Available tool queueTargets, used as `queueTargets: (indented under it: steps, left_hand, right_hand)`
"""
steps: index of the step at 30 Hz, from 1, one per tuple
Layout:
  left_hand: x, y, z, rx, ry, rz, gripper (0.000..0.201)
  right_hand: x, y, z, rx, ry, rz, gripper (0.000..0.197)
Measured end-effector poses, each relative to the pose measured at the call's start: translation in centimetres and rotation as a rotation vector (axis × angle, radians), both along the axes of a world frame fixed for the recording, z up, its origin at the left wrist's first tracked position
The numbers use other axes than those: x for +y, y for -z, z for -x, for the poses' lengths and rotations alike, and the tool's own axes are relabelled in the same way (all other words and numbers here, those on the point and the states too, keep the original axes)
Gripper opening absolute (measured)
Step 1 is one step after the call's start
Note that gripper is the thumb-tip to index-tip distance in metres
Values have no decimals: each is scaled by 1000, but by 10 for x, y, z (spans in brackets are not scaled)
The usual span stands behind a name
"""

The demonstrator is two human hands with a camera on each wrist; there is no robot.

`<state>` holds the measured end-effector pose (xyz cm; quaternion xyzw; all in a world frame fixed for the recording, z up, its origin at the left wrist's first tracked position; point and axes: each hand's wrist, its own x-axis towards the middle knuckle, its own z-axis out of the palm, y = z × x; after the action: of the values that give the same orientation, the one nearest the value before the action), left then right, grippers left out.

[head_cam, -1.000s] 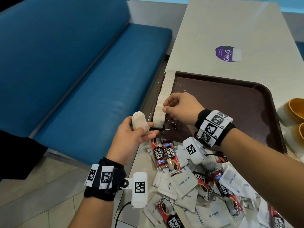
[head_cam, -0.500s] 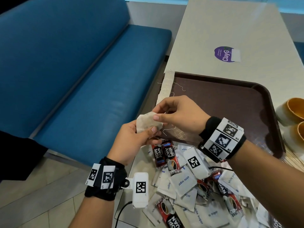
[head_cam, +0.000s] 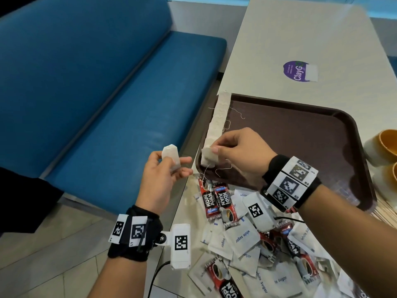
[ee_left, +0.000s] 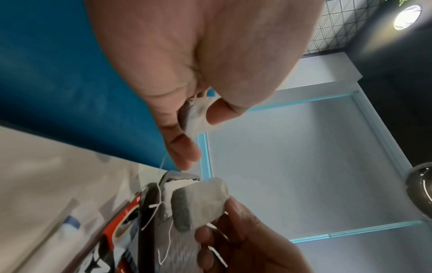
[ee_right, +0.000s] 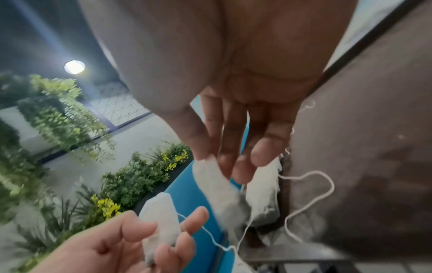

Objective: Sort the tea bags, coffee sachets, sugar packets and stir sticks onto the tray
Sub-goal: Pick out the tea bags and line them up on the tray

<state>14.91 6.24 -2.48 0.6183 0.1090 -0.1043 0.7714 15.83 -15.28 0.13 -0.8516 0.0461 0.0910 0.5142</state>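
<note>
Nearest us, below both wrists, we are seeing the unsorted heap: coffee sachets [head_cam: 211,200] and sugar packets [head_cam: 242,237] overlapping on the table [head_cam: 279,39]. Above the heap, our left hand [head_cam: 159,179] is pinching one tea bag [head_cam: 171,157] upright between thumb and curled fingers [ee_right: 140,229], off the table edge over the blue bench [head_cam: 107,104]. Just right of it, our right hand [head_cam: 240,155] is pinching a second tea bag [head_cam: 209,157] between thumb and fingertips [ee_right: 264,153] at the near left corner of the brown tray [head_cam: 300,136], strings trailing below. Beyond those fingertips, a row of tea bags [head_cam: 219,117] is lining the tray's left rim.
</note>
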Motion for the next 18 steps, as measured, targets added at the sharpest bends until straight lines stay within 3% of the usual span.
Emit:
queueTargets:
  steps: [2,10,18]
  left_hand:
    - [1,-1,1,-9,-10,-11,16]
    - [1,7,2,9,40,-251,4]
    - [1,8,0,-76,54,-411,5]
  right_hand:
    - [1,2,0,79,-37,-70,10]
    - [-1,20,-11,179,36,101,11]
    - [2,24,-15,221,88,-94,11]
